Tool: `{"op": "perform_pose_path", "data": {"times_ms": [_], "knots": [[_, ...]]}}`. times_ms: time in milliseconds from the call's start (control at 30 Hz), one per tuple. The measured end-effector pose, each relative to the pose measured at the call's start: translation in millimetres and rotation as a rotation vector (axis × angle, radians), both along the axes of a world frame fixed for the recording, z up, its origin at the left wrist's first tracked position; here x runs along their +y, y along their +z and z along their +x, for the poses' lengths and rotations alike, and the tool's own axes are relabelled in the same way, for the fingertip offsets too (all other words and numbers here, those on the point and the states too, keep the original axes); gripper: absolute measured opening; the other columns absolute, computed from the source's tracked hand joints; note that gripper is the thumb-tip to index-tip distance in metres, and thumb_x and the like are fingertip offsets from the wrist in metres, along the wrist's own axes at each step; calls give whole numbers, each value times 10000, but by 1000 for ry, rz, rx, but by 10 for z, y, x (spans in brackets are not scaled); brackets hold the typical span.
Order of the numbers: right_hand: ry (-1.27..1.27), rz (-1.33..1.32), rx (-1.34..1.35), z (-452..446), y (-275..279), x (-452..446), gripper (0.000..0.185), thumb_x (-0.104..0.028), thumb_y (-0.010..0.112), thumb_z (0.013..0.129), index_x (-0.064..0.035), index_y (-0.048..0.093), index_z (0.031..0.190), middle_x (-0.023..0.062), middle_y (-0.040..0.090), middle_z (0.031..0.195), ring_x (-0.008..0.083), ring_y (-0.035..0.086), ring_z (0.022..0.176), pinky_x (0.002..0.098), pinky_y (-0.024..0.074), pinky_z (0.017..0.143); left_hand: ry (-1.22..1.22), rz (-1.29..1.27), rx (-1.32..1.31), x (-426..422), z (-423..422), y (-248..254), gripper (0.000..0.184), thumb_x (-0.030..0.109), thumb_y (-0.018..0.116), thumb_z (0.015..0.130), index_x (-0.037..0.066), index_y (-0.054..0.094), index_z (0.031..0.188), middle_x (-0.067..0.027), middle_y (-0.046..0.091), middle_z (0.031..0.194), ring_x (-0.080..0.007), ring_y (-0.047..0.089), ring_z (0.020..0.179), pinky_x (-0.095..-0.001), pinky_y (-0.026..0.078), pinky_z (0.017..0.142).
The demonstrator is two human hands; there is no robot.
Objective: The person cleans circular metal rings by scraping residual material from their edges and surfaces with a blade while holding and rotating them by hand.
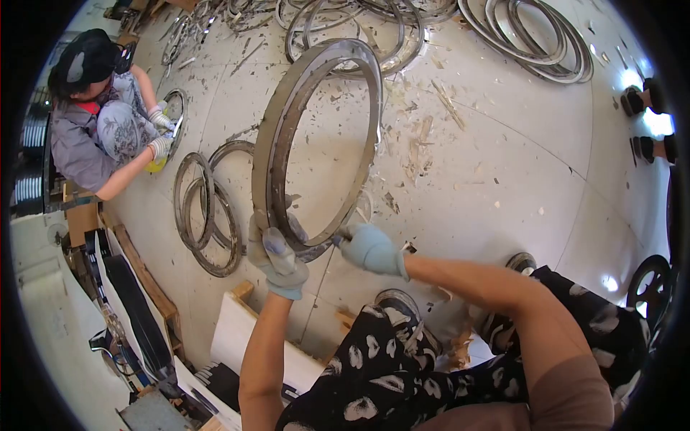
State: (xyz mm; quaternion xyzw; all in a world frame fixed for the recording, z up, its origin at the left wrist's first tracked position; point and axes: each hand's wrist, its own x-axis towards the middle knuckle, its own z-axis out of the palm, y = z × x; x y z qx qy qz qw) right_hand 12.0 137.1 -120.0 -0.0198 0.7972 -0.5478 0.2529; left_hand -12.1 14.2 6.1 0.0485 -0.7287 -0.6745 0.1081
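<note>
A large grey ring point(269, 154), shaped like a wheel rim, is held up on edge and slightly tilted above the floor. My left hand point(277, 260), in a pale glove, is wrapped round its lower left edge. My right hand point(370, 249), in a light blue glove, is closed beside the ring's lower right edge. Something small and dark shows at its fingertips, too small to name. Pale flakes cling to the ring's right side.
A co-worker point(100, 122) in gloves crouches at the upper left with another ring. More rims point(208, 208) lie on the floor left of centre and others point(535, 36) along the top. Scraps point(449, 104) litter the floor. Another person's feet point(642, 100) are at the right. Boards point(140, 273) stand lower left.
</note>
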Motion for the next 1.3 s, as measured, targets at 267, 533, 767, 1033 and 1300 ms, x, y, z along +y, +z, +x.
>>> {"op": "perform_pose_path", "data": {"times_ms": [267,533,767,1033,1300], "knots": [[-16,331,41,-310,-136,224,281,-268,527,801,-113,648,1003,173,651,868,361,627,802,421,496,726,-48,-214,17,352,-450,415,556,492,473,904,-21,562,1099,26,444,592,-49,409,506,-201,329,464],[8,237,-137,-395,-67,308,298,-326,520,826,-102,645,976,169,649,851,324,633,793,401,495,735,-84,-325,-5,410,-582,523,523,453,479,910,-20,553,1119,16,472,612,-51,407,506,-196,316,451],[-33,230,-235,-677,-405,390,263,-319,536,802,-137,670,934,197,648,908,340,637,815,421,486,797,-38,-184,-25,353,-479,398,526,431,466,916,-32,537,1154,-14,544,691,-64,431,526,-203,365,481],[-37,173,-131,-423,-141,267,313,-316,490,846,-62,647,941,219,634,846,362,631,775,418,498,715,-17,-117,-50,208,-344,310,580,471,488,890,-42,537,1156,-111,614,963,-63,470,584,-220,421,525],[-42,96,-273,-318,-223,102,334,-328,478,865,-90,643,1030,174,654,892,335,628,848,414,488,749,-31,-217,53,159,-233,157,575,478,476,885,-52,546,1095,-17,582,789,-68,494,658,-194,400,582]]}}
